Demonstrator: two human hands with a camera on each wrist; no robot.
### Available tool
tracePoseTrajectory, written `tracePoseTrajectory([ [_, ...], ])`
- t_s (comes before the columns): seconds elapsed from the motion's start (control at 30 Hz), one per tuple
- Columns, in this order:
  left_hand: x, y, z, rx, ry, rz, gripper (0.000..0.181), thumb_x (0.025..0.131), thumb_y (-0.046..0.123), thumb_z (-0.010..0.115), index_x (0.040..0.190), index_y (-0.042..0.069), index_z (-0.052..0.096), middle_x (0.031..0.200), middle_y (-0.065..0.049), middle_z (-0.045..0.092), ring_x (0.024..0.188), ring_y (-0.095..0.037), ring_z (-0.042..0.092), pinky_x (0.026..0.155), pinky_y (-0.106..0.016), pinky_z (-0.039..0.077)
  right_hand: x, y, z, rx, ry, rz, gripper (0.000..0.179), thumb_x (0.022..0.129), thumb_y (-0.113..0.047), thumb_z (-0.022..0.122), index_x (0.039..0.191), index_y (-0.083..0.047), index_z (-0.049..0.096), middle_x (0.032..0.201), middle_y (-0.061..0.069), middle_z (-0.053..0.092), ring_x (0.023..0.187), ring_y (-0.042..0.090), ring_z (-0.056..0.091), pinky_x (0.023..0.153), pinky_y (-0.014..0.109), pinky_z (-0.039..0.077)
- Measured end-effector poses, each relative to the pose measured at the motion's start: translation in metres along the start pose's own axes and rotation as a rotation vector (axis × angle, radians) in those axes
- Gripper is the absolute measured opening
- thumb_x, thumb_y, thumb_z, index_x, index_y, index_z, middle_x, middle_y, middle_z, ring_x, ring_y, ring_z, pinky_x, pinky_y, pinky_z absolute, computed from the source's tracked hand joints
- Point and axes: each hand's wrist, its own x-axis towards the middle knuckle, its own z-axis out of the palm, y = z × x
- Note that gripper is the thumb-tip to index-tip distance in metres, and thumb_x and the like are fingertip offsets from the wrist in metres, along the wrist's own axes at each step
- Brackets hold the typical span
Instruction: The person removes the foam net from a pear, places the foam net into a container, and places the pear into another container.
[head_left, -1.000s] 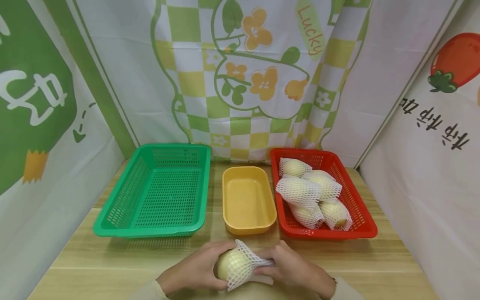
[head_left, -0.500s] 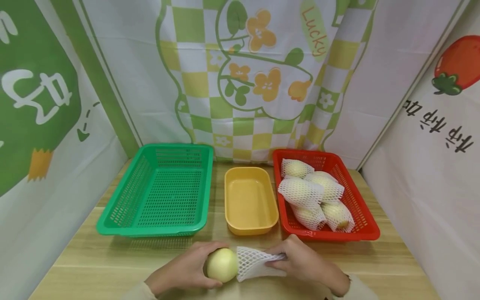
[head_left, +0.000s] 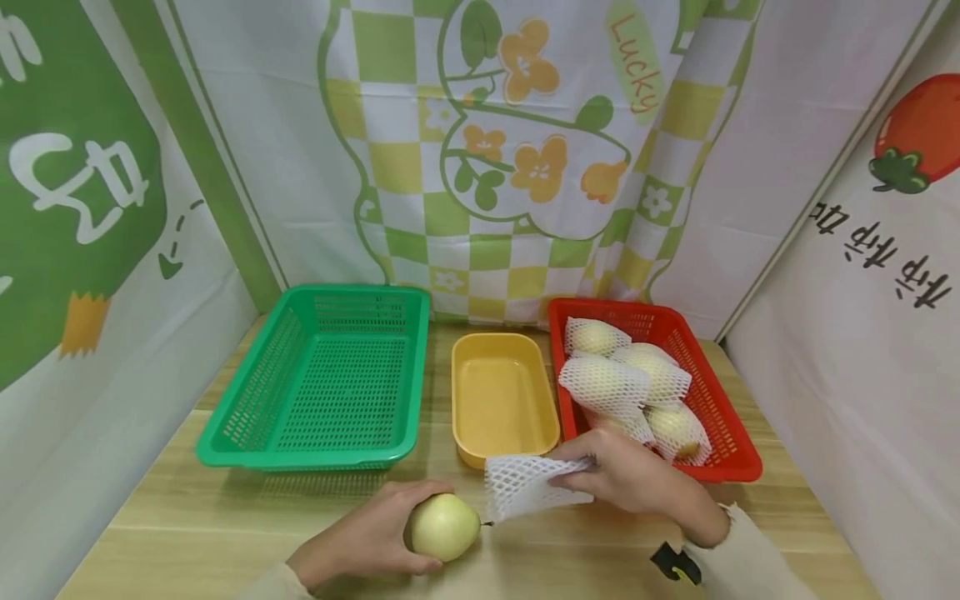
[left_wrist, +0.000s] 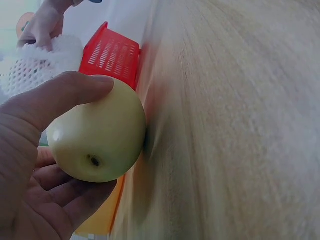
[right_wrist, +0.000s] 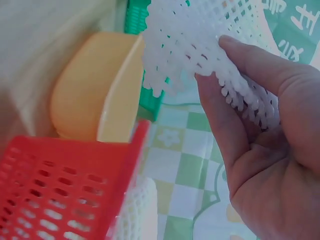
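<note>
My left hand (head_left: pixel 378 531) grips a bare, pale yellow-green pear (head_left: pixel 446 528) close over the table, its dark stem pointing right. In the left wrist view the thumb lies across the pear (left_wrist: pixel 100 135) and the fingers curl under it. My right hand (head_left: pixel 626 475) pinches a white foam net sleeve (head_left: pixel 525 486) between thumb and fingers, in front of the yellow tub and the red basket. The sleeve (right_wrist: pixel 185 40) hangs loose and holds no fruit. Part of the red basket's front rim is hidden behind my right hand.
A green basket (head_left: pixel 415 400) with nothing in it stands at the left. The bare yellow tub (head_left: pixel 504 400) is in the middle. At the right, the red basket (head_left: pixel 723 417) holds several pears (head_left: pixel 603 383) in foam nets. Fabric walls enclose the wooden table (head_left: pixel 150 533).
The foam net has come off the pear. My right hand has drawn it away to the right, then up towards the tub and red basket. My left hand keeps the pear nearly in place.
</note>
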Motion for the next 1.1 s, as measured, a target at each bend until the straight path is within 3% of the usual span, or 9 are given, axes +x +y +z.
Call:
tracePoseTrajectory([
  [0.2,0.001,-0.001,0.000,-0.018,0.003,0.033,0.078,0.080,0.043,0.091,0.142,0.008,0.059,0.136,-0.002,0.071,0.118,-0.020,0.069,0.093,-0.033,0.061,0.026,0.004,-0.003,-0.060,0.076,0.006,0.012,0.092,-0.016,0.082,0.103,-0.016,0.084,0.095,-0.006,0.081,0.069,-0.004,0.054,0.061,0.017,0.053],
  [0.47,0.001,-0.001,0.000,-0.020,0.004,0.037,0.079,0.081,0.045,0.090,0.143,0.007,0.058,0.138,-0.005,0.070,0.120,-0.023,0.069,0.095,-0.034,0.061,0.063,0.015,0.001,-0.140,0.153,0.108,0.011,0.093,-0.017,0.081,0.103,-0.013,0.082,0.087,-0.006,0.074,0.069,0.004,0.056,0.064,0.019,0.053],
  [0.73,0.001,-0.005,0.002,-0.036,0.013,0.070,0.079,0.082,0.043,0.090,0.142,0.004,0.058,0.135,-0.005,0.072,0.116,-0.015,0.069,0.093,-0.030,0.061,0.086,0.028,0.019,-0.227,0.152,0.144,0.004,0.092,-0.012,0.081,0.093,-0.010,0.078,0.076,-0.005,0.065,0.066,0.008,0.049,0.062,0.021,0.045],
  [0.83,0.002,-0.005,0.002,-0.039,0.018,0.074,0.078,0.082,0.044,0.090,0.142,0.005,0.059,0.134,-0.004,0.072,0.115,-0.014,0.069,0.092,-0.030,0.061,0.091,0.030,0.026,-0.243,0.113,0.162,0.006,0.091,-0.009,0.081,0.089,-0.009,0.076,0.076,-0.004,0.064,0.067,0.010,0.048,0.061,0.022,0.044],
  [1.03,0.002,-0.005,0.002,-0.044,0.016,0.065,0.079,0.081,0.042,0.091,0.142,0.004,0.059,0.134,-0.005,0.072,0.115,-0.014,0.070,0.092,-0.030,0.061,0.102,0.032,0.037,-0.246,0.031,0.214,0.007,0.091,-0.003,0.080,0.097,-0.002,0.077,0.089,0.006,0.075,0.075,0.015,0.059,0.074,0.035,0.059],
  [1.1,0.002,-0.004,0.002,-0.040,0.013,0.061,0.079,0.081,0.041,0.091,0.142,0.004,0.058,0.134,-0.005,0.072,0.115,-0.015,0.070,0.093,-0.030,0.061,0.105,0.032,0.040,-0.261,0.038,0.228,0.007,0.090,-0.001,0.080,0.096,0.000,0.077,0.089,0.007,0.075,0.074,0.016,0.058,0.073,0.035,0.058],
])
